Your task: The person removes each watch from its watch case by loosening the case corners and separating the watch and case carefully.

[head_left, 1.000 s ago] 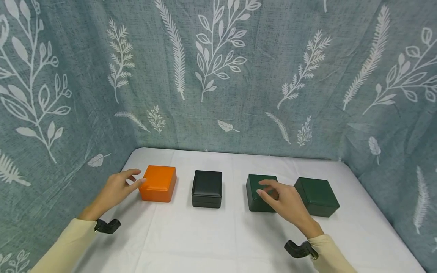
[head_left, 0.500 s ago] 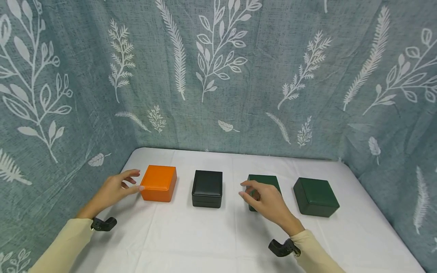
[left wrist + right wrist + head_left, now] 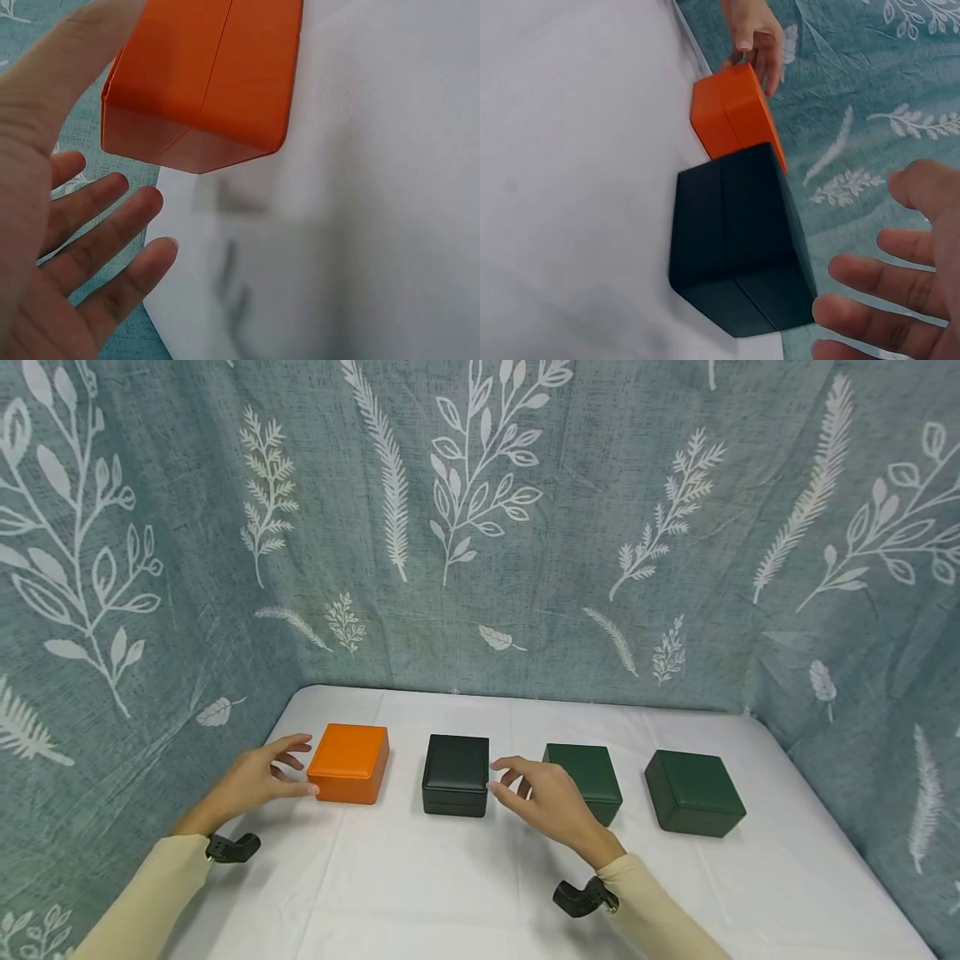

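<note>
At the left of the table sits a closed orange box (image 3: pixel 348 762). My left hand (image 3: pixel 255 783) hovers at its left side, fingers spread and loosely bent, thumb close to the front corner; whether the thumb touches cannot be told. A closed black box (image 3: pixel 456 770) stands right of the orange one. Just off its right side is my right hand (image 3: pixel 546 800), holding nothing, thumb and fingers parted. In the right wrist view, the fingers (image 3: pixel 885 285) lie beside the black box (image 3: pixel 731 232). Part of a dark green box (image 3: pixel 588 772) is hidden behind the right hand.
A second dark green box (image 3: pixel 697 789) stands at the far right, turned slightly. All the boxes rest on a white cloth-covered table (image 3: pixel 420 893). A blue-grey curtain (image 3: pixel 525 635) with white leaf prints encloses the back and sides.
My right hand has moved left, from over the nearer green box to beside the black box. The left hand has shifted slightly, its thumb lowering along the orange box. The boxes stay put.
</note>
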A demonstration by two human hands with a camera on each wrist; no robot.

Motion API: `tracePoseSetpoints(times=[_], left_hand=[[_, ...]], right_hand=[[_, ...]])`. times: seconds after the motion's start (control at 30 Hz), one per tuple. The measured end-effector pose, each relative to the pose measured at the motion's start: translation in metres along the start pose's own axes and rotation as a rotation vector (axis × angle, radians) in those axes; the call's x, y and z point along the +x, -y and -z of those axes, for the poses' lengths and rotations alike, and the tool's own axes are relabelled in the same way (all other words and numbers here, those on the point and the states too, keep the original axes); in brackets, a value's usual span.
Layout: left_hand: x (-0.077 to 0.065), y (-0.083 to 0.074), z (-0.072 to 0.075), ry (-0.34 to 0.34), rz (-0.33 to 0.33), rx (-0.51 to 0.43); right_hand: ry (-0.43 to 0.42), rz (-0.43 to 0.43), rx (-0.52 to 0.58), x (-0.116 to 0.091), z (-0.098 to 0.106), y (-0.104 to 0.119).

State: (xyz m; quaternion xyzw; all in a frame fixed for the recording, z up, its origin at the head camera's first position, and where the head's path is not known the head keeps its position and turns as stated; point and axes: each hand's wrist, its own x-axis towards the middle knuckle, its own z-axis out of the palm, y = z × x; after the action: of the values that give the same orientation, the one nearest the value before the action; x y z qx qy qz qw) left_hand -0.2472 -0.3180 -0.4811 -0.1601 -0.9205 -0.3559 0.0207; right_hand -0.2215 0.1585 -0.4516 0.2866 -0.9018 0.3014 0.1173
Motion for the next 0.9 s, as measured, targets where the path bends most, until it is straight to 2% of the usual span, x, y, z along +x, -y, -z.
tracePoseSetpoints(times=[0.17, 0.43, 0.77, 0.9], left_hand=[[0.0, 0.003, -0.002, 0.025, 0.023, -0.043], [0.002, 0.005, -0.006, 0.068, 0.047, -0.055], [0.005, 0.007, -0.007, 0.127, 0.087, -0.083], [0.007, 0.006, -0.008, 0.132, 0.08, -0.086]], right_hand=[[0.022, 0.051, 0.025, 0.009, -0.015, 0.006], [0.081, 0.087, 0.108, 0.022, -0.034, 0.025], [0.116, 0.118, 0.126, 0.038, -0.055, 0.048], [0.116, 0.149, 0.133, 0.046, -0.063, 0.055]])
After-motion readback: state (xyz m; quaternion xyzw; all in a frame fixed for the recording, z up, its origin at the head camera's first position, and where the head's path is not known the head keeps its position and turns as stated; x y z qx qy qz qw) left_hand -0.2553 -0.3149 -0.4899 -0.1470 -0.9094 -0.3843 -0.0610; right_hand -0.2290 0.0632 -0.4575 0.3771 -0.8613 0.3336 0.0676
